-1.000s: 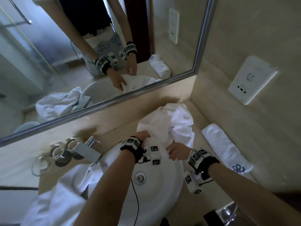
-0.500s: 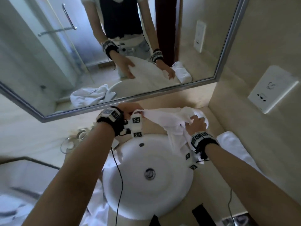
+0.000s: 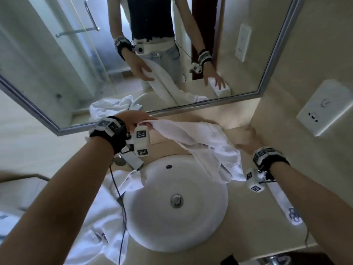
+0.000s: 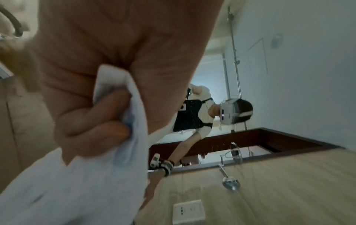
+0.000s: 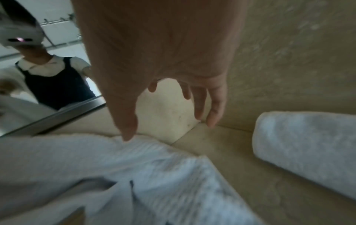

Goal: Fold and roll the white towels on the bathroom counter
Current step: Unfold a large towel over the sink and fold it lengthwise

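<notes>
A white waffle towel (image 3: 208, 144) hangs from my left hand (image 3: 137, 119) above the back of the sink (image 3: 152, 217). The left wrist view shows curled fingers (image 4: 100, 115) gripping its edge (image 4: 119, 159). My right hand (image 3: 250, 138) hovers open at the counter's back right corner, fingers (image 5: 213, 109) spread and holding nothing, just right of the towel (image 5: 115, 164). A rolled white towel (image 3: 286, 205) lies on the counter along the right wall, also seen as a roll (image 5: 308, 146) in the right wrist view.
Another crumpled white towel (image 3: 95, 224) lies left of the sink, under my left forearm. A chrome tap (image 3: 131, 159) stands behind the basin. The mirror (image 3: 133, 54) runs along the back wall. A socket plate (image 3: 324, 109) sits on the right wall.
My left hand has lifted the towel's edge up and leftward. My right hand has let go of the towel and moved right toward the corner, fingers spread.
</notes>
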### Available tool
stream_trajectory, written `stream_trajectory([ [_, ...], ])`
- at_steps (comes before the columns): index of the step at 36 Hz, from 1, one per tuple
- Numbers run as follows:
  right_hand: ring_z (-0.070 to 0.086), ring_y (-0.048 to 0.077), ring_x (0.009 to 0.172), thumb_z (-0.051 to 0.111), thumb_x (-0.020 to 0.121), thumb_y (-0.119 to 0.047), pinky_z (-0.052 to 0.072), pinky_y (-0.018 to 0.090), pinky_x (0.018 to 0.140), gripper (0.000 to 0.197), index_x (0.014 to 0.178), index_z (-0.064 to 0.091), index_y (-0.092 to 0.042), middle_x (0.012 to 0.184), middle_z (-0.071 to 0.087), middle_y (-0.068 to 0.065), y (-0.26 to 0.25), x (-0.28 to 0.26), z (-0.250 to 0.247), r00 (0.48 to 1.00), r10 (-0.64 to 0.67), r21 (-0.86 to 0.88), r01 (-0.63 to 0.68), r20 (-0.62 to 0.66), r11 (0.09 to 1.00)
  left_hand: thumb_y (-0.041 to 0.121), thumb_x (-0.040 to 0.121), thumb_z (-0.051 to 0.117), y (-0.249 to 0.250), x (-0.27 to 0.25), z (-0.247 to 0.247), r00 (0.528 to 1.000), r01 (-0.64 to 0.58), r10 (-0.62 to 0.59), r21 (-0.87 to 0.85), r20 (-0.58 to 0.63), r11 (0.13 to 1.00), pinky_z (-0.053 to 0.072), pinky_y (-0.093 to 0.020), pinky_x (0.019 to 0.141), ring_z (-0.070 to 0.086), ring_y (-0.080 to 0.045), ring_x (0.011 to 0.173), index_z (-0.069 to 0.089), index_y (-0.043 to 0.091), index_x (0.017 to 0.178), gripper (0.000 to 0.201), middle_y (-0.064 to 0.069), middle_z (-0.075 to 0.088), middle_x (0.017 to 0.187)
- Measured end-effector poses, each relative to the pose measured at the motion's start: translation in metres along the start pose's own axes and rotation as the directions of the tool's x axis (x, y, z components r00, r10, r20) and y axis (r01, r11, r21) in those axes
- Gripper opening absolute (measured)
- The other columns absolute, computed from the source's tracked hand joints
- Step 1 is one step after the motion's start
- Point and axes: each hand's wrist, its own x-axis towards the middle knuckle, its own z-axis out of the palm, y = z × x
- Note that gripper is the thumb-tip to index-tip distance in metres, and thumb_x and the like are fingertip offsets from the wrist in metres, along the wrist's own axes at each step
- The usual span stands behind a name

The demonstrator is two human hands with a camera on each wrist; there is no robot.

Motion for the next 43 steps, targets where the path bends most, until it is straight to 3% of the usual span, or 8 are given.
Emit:
stream_trajectory([
  [2, 0.036, 0.039, 0.13, 0.083, 0.067, -0.033, 0.038, 0.048, 0.103, 0.101, 0.143, 0.016, -0.033, 0.151, 0.016, 0.016, -0.01, -0.011, 0.014, 0.995, 0.02, -0.027, -0.017, 0.098, 0.999, 0.016, 0.093, 0.057, 0.001, -0.002, -0.001, 0.993, 0.019, -0.034, 0.137, 0.111, 0.99, 0.029, -0.023, 0.056, 0.038, -0.013, 0.051, 0.062, 0.013, 0.064, 0.029, -0.001, 0.05, 0.058],
  [5, 0.028, 0.04, 0.137, 0.082, 0.065, -0.044, 0.035, 0.05, 0.105, 0.115, 0.148, 0.003, -0.041, 0.155, 0.001, 0.012, -0.035, -0.036, 0.046, 0.987, 0.046, -0.102, -0.031, 0.155, 0.994, 0.014, 0.094, 0.052, 0.008, -0.008, -0.005, 0.982, -0.016, -0.023, 0.203, 0.188, 0.979, 0.043, -0.019, 0.055, 0.047, -0.009, 0.049, 0.06, 0.018, 0.059, 0.036, 0.003, 0.053, 0.054],
  [10, 0.036, 0.04, 0.129, 0.054, 0.09, -0.035, 0.038, 0.05, 0.102, 0.068, 0.145, 0.016, -0.046, 0.153, 0.011, 0.01, -0.066, -0.057, 0.08, 0.998, -0.004, -0.179, -0.007, -0.064, 0.984, -0.002, 0.094, 0.036, 0.019, -0.028, -0.016, 0.872, -0.165, 0.0, 0.293, 0.49, 0.942, 0.026, -0.013, 0.035, 0.026, -0.004, 0.033, 0.044, 0.01, 0.055, 0.042, 0.005, 0.035, 0.039],
  [17, 0.04, 0.042, 0.124, 0.036, 0.098, -0.028, 0.035, 0.049, 0.101, 0.029, 0.12, 0.054, -0.026, 0.142, 0.036, 0.022, -0.075, -0.051, 0.071, 0.963, 0.106, -0.111, -0.137, -0.249, 0.984, 0.013, 0.082, 0.053, 0.013, -0.026, -0.058, 0.872, -0.156, -0.038, 0.352, 0.488, 0.923, 0.031, -0.016, 0.04, 0.03, -0.006, 0.036, 0.039, 0.013, 0.067, 0.021, 0.006, 0.039, 0.04],
  [21, 0.022, 0.039, 0.138, 0.039, 0.096, -0.029, 0.026, 0.047, 0.109, 0.027, 0.12, 0.051, -0.024, 0.154, 0.018, 0.018, -0.062, -0.046, 0.045, 0.971, 0.131, -0.162, -0.164, -0.199, 0.973, 0.007, 0.092, 0.053, 0.001, -0.02, -0.066, 0.977, -0.162, 0.124, 0.224, 0.176, 0.961, 0.048, -0.017, 0.055, 0.054, -0.01, 0.055, 0.051, 0.007, 0.076, 0.016, -0.004, 0.055, 0.068],
  [29, 0.016, 0.046, 0.14, 0.082, 0.067, -0.04, 0.029, 0.055, 0.109, 0.106, 0.146, 0.011, -0.043, 0.156, -0.012, 0.014, -0.093, -0.074, 0.075, 0.988, 0.143, -0.142, -0.135, 0.055, 0.981, 0.0, 0.095, 0.04, 0.015, -0.045, -0.034, 0.885, -0.237, 0.119, 0.215, 0.451, 0.947, 0.034, -0.013, 0.033, 0.036, -0.003, 0.032, 0.048, 0.01, 0.076, 0.023, 0.006, 0.043, 0.04],
  [35, 0.043, 0.044, 0.125, 0.045, 0.093, -0.041, 0.034, 0.045, 0.104, 0.057, 0.146, 0.025, -0.035, 0.152, 0.015, 0.022, -0.103, -0.082, 0.096, 0.99, 0.127, 0.001, -0.128, -0.067, 0.992, -0.004, 0.097, 0.033, 0.035, -0.08, -0.024, 0.792, -0.371, 0.22, 0.163, 0.57, 0.914, 0.022, -0.007, 0.032, 0.03, 0.0, 0.03, 0.051, 0.005, 0.07, 0.034, 0.007, 0.04, 0.037],
  [43, 0.052, 0.031, 0.117, 0.017, 0.099, -0.029, 0.026, 0.039, 0.108, 0.054, 0.124, 0.058, -0.003, 0.127, 0.058, 0.018, -0.095, -0.085, 0.048, 0.96, 0.048, -0.11, -0.081, -0.277, 0.991, -0.003, 0.098, 0.023, 0.046, -0.082, -0.059, 0.762, -0.341, 0.184, 0.144, 0.621, 0.929, 0.017, -0.009, 0.038, 0.035, 0.001, 0.034, 0.047, 0.005, 0.083, 0.03, 0.006, 0.04, 0.044],
])
